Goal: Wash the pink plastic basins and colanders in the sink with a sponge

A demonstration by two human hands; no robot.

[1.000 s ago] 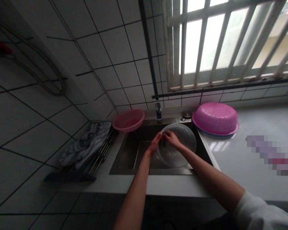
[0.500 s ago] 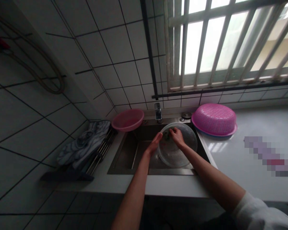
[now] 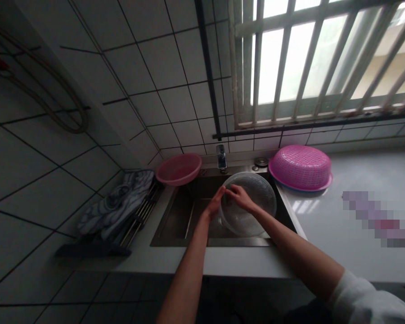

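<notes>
A round, see-through basket (image 3: 258, 213) with a mesh-like wall, perhaps a strainer, is in the right part of the steel sink (image 3: 175, 220). My left hand (image 3: 215, 206) is closed at the basket's left rim, its fingertips partly hidden. Over the left side of the basket, my right hand (image 3: 240, 198) has its fingers pinched together close to the left fingertips. Whatever lies between those right fingers is too small and dark to make out.
Behind the sink stands the faucet (image 3: 221, 157). A pink basin (image 3: 179, 170) rests at the back left corner, and an overturned pink basket (image 3: 302, 168) on the right counter. Left of the sink, a striped cloth (image 3: 116, 202) lies by a metal rack (image 3: 140, 220).
My right hand has moved left, towards my left hand. The dark green, leafy-looking bit at its fingers no longer shows clearly. The left hand stays at the rim.
</notes>
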